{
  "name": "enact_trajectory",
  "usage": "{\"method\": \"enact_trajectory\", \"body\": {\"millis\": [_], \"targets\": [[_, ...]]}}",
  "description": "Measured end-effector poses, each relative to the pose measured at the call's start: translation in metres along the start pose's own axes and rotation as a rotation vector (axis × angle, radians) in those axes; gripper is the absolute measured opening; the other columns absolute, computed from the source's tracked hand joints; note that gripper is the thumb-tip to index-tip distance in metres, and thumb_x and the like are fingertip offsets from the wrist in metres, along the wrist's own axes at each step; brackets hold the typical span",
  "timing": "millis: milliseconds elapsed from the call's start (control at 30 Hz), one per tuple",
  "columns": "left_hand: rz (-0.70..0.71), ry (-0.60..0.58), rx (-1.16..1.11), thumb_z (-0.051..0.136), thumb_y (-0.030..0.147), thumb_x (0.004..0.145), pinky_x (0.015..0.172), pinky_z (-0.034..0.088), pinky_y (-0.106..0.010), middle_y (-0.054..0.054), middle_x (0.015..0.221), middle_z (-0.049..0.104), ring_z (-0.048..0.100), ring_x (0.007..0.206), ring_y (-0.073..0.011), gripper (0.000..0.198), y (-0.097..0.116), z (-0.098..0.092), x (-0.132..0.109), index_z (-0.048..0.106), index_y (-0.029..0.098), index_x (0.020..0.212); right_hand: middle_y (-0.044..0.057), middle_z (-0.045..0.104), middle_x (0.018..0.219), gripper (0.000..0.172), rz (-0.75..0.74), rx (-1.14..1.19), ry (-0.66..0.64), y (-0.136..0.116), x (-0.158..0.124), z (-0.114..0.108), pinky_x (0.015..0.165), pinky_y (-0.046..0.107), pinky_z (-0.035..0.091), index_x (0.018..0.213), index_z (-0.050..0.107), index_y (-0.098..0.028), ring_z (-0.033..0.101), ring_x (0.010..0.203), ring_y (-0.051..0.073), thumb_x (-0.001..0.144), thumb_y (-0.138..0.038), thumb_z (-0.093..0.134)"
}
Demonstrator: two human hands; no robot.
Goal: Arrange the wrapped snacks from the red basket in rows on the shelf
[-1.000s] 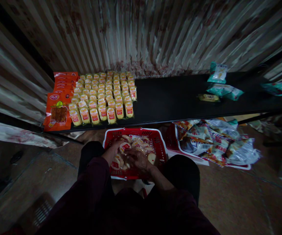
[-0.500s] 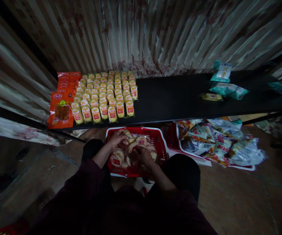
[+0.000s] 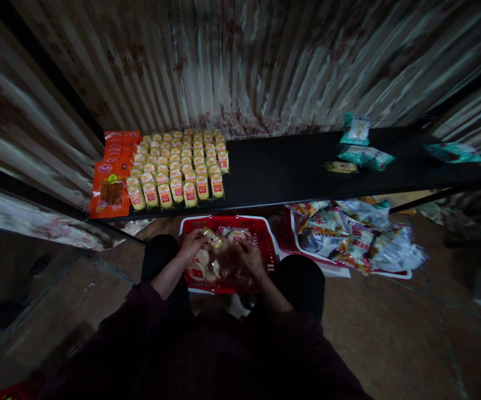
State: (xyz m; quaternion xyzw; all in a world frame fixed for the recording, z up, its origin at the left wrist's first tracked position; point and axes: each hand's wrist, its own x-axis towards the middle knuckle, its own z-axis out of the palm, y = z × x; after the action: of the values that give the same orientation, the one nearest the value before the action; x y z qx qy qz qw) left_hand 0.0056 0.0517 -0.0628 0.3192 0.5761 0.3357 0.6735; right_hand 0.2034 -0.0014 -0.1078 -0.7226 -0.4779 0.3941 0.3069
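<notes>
In the head view, a red basket (image 3: 268, 244) with a white rim stands between my knees, holding several clear-wrapped pale snack cakes (image 3: 198, 269) with red labels. My left hand (image 3: 191, 246) is over its left side, closed on a yellowish wrapped snack cake (image 3: 212, 239). Inside the right half, my right hand (image 3: 250, 259) has its fingers curled down among clear wrappers, close to a labelled pack (image 3: 239, 235). What those fingers hold, if anything, is too dark to make out.
Above the basket runs a black shelf (image 3: 265, 172). Rows of small yellow wrapped cakes (image 3: 175, 166) and orange snack packets (image 3: 110, 189) fill its left end. Teal packets (image 3: 365, 157) lie to the right. A second basket (image 3: 292, 236) on the floor is heaped with snack bags (image 3: 359, 239).
The view has shifted slightly. My right hand has moved a little up and away from my left, and the pale pack at its fingers no longer shows there. My left hand keeps its cake.
</notes>
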Motion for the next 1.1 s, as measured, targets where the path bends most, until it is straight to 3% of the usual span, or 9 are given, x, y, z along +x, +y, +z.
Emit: {"method": "enact_trajectory", "body": {"millis": [133, 300, 433, 667, 800, 967, 1100], "targets": [[-0.069, -0.097, -0.158, 0.063, 0.011, 0.074, 0.063, 0.050, -0.020, -0.004, 0.085, 0.068, 0.064, 0.068, -0.0104, 0.019, 0.006, 0.021, -0.020, 0.063, 0.014, 0.093, 0.009, 0.068, 0.108, 0.057, 0.130, 0.341, -0.096, -0.003, -0.004, -0.005, 0.076, 0.036, 0.056, 0.118, 0.058, -0.023, 0.067, 0.093, 0.022, 0.086, -0.063, 0.034], [-0.074, -0.006, -0.139, 0.060, 0.006, 0.076, 0.059, 0.048, -0.018, -0.002, 0.083, 0.066, 0.060, 0.059, -0.0073, 0.032, 0.017, 0.039, -0.029, 0.059, 0.016, 0.107, 0.011, 0.068, 0.105, 0.051, 0.232, 0.619, -0.172, -0.024, -0.013, -0.008, 0.067, 0.033, 0.057, 0.121, 0.054, -0.023, 0.069, 0.082, 0.021, 0.088, -0.057, 0.035], [-0.078, 0.043, -0.158, 0.059, 0.004, 0.075, 0.061, 0.049, -0.019, 0.000, 0.079, 0.063, 0.060, 0.059, -0.0069, 0.031, 0.026, 0.043, -0.033, 0.057, 0.016, 0.104, 0.009, 0.067, 0.105, 0.037, 0.304, 0.819, -0.121, -0.035, -0.018, -0.012, 0.070, 0.033, 0.058, 0.110, 0.057, -0.024, 0.069, 0.083, 0.021, 0.082, -0.047, 0.053], [0.020, 0.042, -0.170, 0.062, 0.001, 0.066, 0.060, 0.050, -0.019, 0.001, 0.080, 0.062, 0.062, 0.065, -0.0088, 0.028, 0.017, 0.046, -0.036, 0.056, 0.017, 0.087, -0.002, 0.067, 0.072, 0.032, 0.318, 1.090, 0.108, -0.047, -0.020, -0.014, 0.061, 0.025, 0.055, 0.079, 0.060, -0.021, 0.063, 0.064, 0.013, 0.056, -0.028, 0.082], [0.195, 0.018, -0.054, 0.060, 0.004, 0.066, 0.064, 0.050, -0.022, 0.001, 0.080, 0.061, 0.061, 0.068, -0.0106, 0.025, 0.007, 0.049, -0.039, 0.057, 0.019, 0.086, -0.005, 0.068, 0.072, 0.024, 0.313, 1.171, 0.109, -0.058, -0.021, -0.016, 0.067, 0.021, 0.055, 0.075, 0.058, -0.023, 0.065, 0.070, 0.012, 0.062, -0.023, 0.079], [0.636, 0.032, 0.355, 0.053, 0.002, 0.069, 0.084, 0.049, -0.030, -0.001, 0.091, 0.061, 0.060, 0.088, -0.0149, 0.028, -0.003, 0.046, -0.048, 0.061, 0.021, 0.089, -0.002, 0.069, 0.069, 0.016, 0.380, 1.192, 0.000, -0.067, -0.020, -0.012, 0.066, 0.030, 0.057, 0.078, 0.057, -0.023, 0.067, 0.066, 0.015, 0.077, -0.035, 0.069], [0.803, 0.040, 0.582, 0.045, 0.000, 0.073, 0.093, 0.047, -0.035, -0.004, 0.101, 0.058, 0.057, 0.100, -0.0177, 0.035, -0.012, 0.044, -0.057, 0.062, 0.021, 0.094, -0.001, 0.070, 0.070, 0.017, 0.447, 1.239, -0.066, -0.067, -0.016, -0.011, 0.065, 0.028, 0.056, 0.078, 0.057, -0.023, 0.067, 0.065, 0.014, 0.084, -0.038, 0.062]]}}
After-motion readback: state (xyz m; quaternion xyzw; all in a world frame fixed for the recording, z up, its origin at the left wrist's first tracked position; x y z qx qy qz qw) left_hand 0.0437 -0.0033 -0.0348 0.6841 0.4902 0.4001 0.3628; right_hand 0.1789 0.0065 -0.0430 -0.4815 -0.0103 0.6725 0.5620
